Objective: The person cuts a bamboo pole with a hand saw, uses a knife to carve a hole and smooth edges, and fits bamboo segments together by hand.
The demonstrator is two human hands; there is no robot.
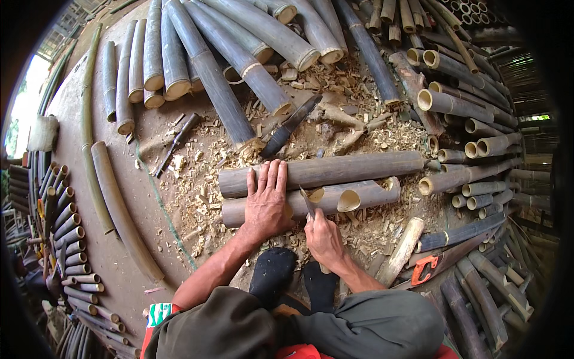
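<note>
Two cut bamboo tubes lie side by side on the ground in front of me. The far bamboo tube (353,169) looks whole. The near bamboo tube (387,191) has oval openings cut into its upper side. My left hand (268,200) presses flat across both tubes, fingers stretched toward the far one. In my closed right hand (324,240) is a knife (307,202), its blade pointing away from me at the near tube, beside an opening. Part of the knife's handle is hidden by my fingers.
Pale wood chips (206,191) litter the floor. Beyond the tubes lie a dark long-bladed tool (292,125) and a thin dark rod-like tool (177,143). A handsaw (423,269) with an orange handle and a pale log (402,251) are at right. Bamboo poles (257,30) surround the spot.
</note>
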